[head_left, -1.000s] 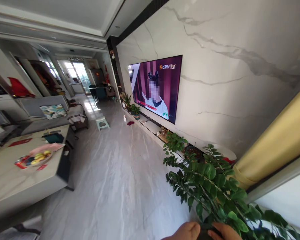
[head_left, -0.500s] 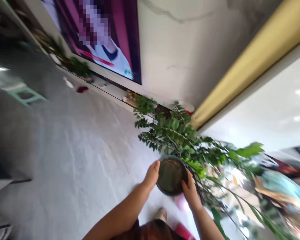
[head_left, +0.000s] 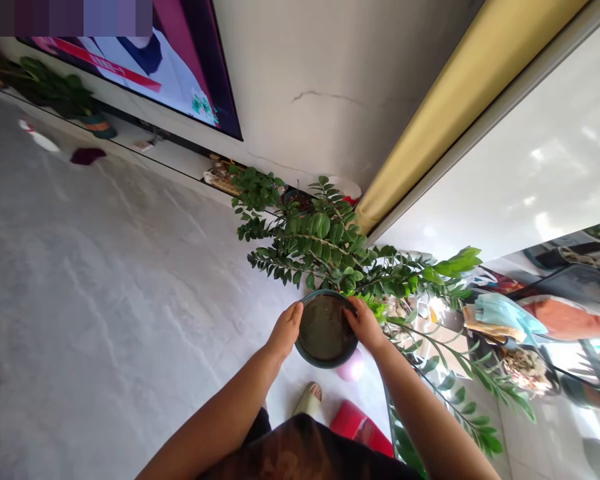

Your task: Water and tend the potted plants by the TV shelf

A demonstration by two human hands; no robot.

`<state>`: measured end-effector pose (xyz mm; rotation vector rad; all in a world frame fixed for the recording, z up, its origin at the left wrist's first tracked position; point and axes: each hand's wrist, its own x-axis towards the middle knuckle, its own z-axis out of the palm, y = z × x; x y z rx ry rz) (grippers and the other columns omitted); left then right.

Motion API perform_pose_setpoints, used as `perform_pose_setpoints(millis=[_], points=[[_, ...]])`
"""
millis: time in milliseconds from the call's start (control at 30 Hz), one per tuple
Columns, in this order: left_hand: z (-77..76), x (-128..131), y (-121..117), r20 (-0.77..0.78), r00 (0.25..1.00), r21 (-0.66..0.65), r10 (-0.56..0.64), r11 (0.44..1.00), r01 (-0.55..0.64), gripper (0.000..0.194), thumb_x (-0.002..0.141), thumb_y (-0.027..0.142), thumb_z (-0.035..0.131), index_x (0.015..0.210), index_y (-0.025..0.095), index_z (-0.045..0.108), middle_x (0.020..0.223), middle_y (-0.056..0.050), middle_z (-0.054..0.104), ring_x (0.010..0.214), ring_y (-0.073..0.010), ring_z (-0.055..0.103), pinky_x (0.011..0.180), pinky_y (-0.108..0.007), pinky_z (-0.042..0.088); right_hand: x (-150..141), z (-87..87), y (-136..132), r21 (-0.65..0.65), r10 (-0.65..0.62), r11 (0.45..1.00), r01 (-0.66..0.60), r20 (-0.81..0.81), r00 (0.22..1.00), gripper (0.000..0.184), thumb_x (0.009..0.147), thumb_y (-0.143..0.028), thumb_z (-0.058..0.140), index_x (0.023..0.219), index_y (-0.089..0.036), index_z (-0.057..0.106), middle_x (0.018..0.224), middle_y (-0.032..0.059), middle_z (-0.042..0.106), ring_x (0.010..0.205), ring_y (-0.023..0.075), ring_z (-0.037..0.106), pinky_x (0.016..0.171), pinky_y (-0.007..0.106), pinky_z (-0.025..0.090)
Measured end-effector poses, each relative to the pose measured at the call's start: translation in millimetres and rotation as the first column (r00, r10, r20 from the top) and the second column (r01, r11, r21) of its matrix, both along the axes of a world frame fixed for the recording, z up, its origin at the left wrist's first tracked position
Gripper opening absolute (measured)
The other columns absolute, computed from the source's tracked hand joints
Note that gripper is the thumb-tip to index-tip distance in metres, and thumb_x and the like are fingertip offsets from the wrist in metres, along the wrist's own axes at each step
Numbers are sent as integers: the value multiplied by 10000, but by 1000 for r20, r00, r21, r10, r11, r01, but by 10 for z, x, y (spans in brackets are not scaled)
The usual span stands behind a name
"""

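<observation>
Between my hands is a round, shallow, dark green plant saucer (head_left: 327, 331) with a raised rim and a murky brownish inside. My left hand (head_left: 286, 328) grips its left edge, thumb along the rim. On the opposite edge my right hand (head_left: 367, 325) is closed, its fingers over the rim. Whether liquid lies in the saucer I cannot tell. Just beyond it a leafy green plant (head_left: 325, 240) spreads its stems, some close to my right hand.
A red object (head_left: 363, 427) and a pinkish ball-like thing (head_left: 351, 367) are on the floor by my slippered foot (head_left: 309, 399). Ahead are a television (head_left: 180, 73), a low ledge (head_left: 175, 160) and a yellow column (head_left: 425, 100). Cluttered items, including a blue cloth (head_left: 507, 313), lie at right.
My view has turned to the right, so the television and plant sit further left. Both hands still hold the saucer, and it appears slightly higher in view.
</observation>
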<state>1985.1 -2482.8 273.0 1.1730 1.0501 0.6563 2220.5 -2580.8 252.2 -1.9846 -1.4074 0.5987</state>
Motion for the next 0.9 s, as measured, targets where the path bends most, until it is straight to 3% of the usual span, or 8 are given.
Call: perform_pose_setpoints(millis=[100, 200, 367, 533, 700, 800, 900], points=[[0, 9, 43, 7, 998, 8, -66, 998, 65, 546, 948, 692, 580, 1053, 200, 794, 1109, -124, 831, 1212, -343, 701, 1101, -466, 542, 93, 161, 145, -119, 99, 989, -89, 78, 992, 122, 963, -308, 603, 959, -223, 691, 972, 74, 721, 905, 242, 659, 850, 370, 538], [4, 11, 69, -11, 992, 35, -123, 992, 124, 546, 971, 673, 551, 1070, 194, 795, 1088, -120, 825, 1148, -336, 709, 1089, -469, 537, 149, 292, 298, -228, 190, 962, -151, 157, 969, 249, 1004, -371, 641, 804, -224, 654, 819, 32, 668, 769, 199, 588, 726, 312, 444], [70, 11, 63, -17, 982, 50, -191, 980, 191, 553, 979, 668, 527, 1043, 183, 785, 1046, -120, 815, 1061, -324, 711, 1051, -472, 537, 187, 459, 591, -345, 445, 869, -354, 236, 864, 318, 1043, -425, 678, 821, -205, 735, 823, 50, 712, 757, 190, 601, 679, 291, 360], [205, 10, 27, 16, 985, -61, -173, 983, 173, 455, 955, 646, 599, 966, 230, 782, 861, -68, 783, 1013, -312, 712, 980, -427, 554, 82, 583, 893, -384, 615, 775, -502, 275, 739, 335, 1025, -461, 731, 807, -213, 784, 799, 69, 754, 762, 223, 648, 687, 301, 364], [264, 28, 24, 70, 978, -110, -195, 973, 202, 408, 932, 632, 641, 874, 248, 764, 771, -52, 744, 998, -309, 701, 943, -413, 554, -141, 678, 1142, -401, 766, 640, -655, 264, 587, 320, 1003, -493, 766, 870, -206, 817, 891, 81, 794, 816, 237, 676, 712, 308, 375], [201, 8, 64, 49, 981, -86, -185, 978, 189, 469, 930, 683, 631, 910, 235, 768, 831, -60, 769, 1018, -316, 702, 975, -426, 547, -133, 701, 1190, -401, 740, 661, -635, 204, 641, 320, 995, -489, 768, 848, -208, 805, 828, 65, 765, 779, 226, 655, 707, 312, 382], [111, -34, 121, 20, 993, -38, -118, 992, 118, 581, 920, 756, 615, 978, 201, 777, 985, -93, 808, 1046, -326, 709, 1035, -451, 534, 6, 652, 1085, -355, 616, 752, -556, 79, 784, 322, 1028, -445, 690, 812, -213, 752, 757, 30, 700, 717, 193, 598, 689, 308, 399]])
